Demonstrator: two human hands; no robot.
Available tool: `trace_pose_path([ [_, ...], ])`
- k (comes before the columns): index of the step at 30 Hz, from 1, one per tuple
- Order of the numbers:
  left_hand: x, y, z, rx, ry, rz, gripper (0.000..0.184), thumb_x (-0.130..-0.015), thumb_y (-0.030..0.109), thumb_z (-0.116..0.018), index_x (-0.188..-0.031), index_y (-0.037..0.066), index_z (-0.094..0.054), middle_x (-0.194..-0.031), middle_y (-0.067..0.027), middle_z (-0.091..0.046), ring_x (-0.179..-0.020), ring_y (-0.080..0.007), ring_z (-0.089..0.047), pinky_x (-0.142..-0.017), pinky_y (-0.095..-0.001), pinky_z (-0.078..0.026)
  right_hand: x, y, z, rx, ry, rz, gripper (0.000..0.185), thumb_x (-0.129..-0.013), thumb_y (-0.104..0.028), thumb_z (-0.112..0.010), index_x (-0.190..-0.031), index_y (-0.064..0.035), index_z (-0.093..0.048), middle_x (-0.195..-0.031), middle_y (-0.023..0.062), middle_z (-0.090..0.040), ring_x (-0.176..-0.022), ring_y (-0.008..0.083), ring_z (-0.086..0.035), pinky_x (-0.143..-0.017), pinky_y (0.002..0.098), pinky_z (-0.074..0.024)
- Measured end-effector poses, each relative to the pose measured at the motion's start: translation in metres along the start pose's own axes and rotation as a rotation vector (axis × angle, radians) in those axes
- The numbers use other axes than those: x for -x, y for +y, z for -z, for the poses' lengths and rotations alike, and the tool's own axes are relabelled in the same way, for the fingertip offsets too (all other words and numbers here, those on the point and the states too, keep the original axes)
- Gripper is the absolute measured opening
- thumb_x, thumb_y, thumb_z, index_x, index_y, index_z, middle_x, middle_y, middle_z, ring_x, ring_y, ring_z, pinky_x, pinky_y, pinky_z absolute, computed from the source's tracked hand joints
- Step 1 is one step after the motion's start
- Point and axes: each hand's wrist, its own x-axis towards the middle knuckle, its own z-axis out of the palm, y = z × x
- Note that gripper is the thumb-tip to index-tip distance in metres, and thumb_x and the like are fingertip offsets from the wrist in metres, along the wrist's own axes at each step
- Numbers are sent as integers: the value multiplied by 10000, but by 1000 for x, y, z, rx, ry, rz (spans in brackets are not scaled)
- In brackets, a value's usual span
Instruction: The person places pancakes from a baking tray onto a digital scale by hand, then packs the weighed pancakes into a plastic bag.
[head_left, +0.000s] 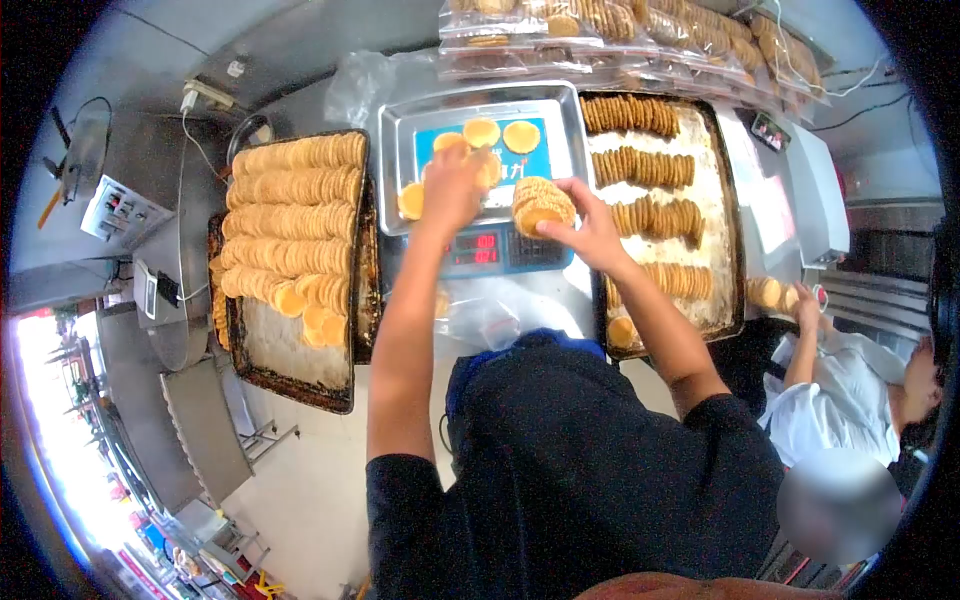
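A stack of round, golden cookies (540, 203) rests in my right hand (593, 228), with the fingers and thumb closed around it at the tray's front right corner. My left hand (455, 188) is over the steel tray (392, 118), reaching among loose cookies (481, 132); motion smears its fingers, so whether they grip one is unclear. The tray sits on a digital scale (478, 250) with red digits. Through the middle of the tray shows a blue sheet or print (530, 165) with white characters.
To the left, a dark-rimmed baking tray (290, 375) holds rows of pale cookies. Browner rows fill another baking tray (715, 200) on the right. Bagged cookies (640, 25) lie at the back. Beside the right-hand tray, a person in white (830, 390) handles cookies.
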Motion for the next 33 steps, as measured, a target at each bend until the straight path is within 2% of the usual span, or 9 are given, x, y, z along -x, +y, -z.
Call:
trace_pose_path([
  [3, -13, -3, 5, -60, -168, -157, 868, -754, 91, -847, -1532, 265, -504, -1345, -170, -564, -1256, -376, -511, -1055, -529, -415, 8, 6, -2, -12, 3, -26, 595, -832, -236, -875, -1285, -9, -563, -1122, 86, -703, -1045, 156, -662, -941, 321, -520],
  [6, -23, 6, 13, -59, -281, -138, 697, -778, -6, -729, -1439, 166, -592, -1282, -168, -598, -1232, -381, -532, -1043, -530, -423, 14, 3, 2, -22, -3, -85, 569, -826, -207, -869, -1272, -19, -569, -1143, 81, -687, -1106, 166, -639, -997, 332, -485],
  [12, -7, 6, 18, -12, -40, -156, 288, -755, 22, -745, -1036, 50, -687, -1032, -162, -620, -1015, -378, -615, -857, -464, -514, 22, -2, 10, -6, 23, -94, 595, -809, -177, -879, -1282, -35, -546, -1174, 78, -666, -1189, 200, -617, -1078, 363, -449],
  [19, 23, 9, 13, 108, 52, -86, 342, -724, -6, -757, -1053, 60, -689, -1058, -155, -626, -1040, -370, -617, -878, -456, -519, 28, 0, 4, 130, 20, -59, 634, -792, -189, -889, -1319, -46, -567, -1242, 113, -663, -1186, 230, -625, -1051, 376, -478],
  [21, 31, 15, 14, 193, 148, -81, 448, -738, -48, -784, -1166, 41, -685, -1198, -149, -644, -1093, -330, -637, -925, -395, -527, 28, -7, 4, 218, 32, -38, 633, -786, -187, -888, -1326, -53, -586, -1248, 120, -667, -1173, 241, -632, -1035, 376, -488],
  [25, 42, 19, -1, 539, 137, 53, 375, -825, -47, -773, -1181, 18, -672, -1319, -143, -645, -1146, -283, -655, -953, -367, -537, 20, -11, 6, 383, -66, 116, 615, -742, -170, -881, -1305, -91, -648, -1325, 133, -637, -1205, 275, -617, -1016, 382, -503],
  [27, 44, 23, -11, 1104, 79, 314, 303, -918, 18, -756, -1207, -10, -667, -1365, -138, -635, -1185, -241, -639, -983, -363, -538, 16, -15, 7, 281, -62, 230, 610, -737, -158, -877, -1296, -82, -646, -1456, 151, -553, -1276, 296, -579, -1054, 401, -482],
  [29, 43, 18, -15, 1065, -17, 316, 316, -943, 44, -744, -1241, -19, -662, -1373, -136, -630, -1213, -229, -621, -1013, -358, -522, 8, -11, 12, 306, -103, 249, 606, -751, -153, -876, -1302, -88, -632, -1557, 163, -459, -1332, 290, -543, -1109, 419, -447],
  [33, 33, 37, 11, 1022, -160, 332, 401, -963, 113, -718, -1350, 28, -660, -1367, -130, -680, -1326, -230, -569, -1130, -365, -416, -5, 6, 13, -289, -143, 49, 655, -789, -148, -871, -1361, -92, -555, -1456, 128, -561, -1314, 225, -543, -1147, 410, -424],
])
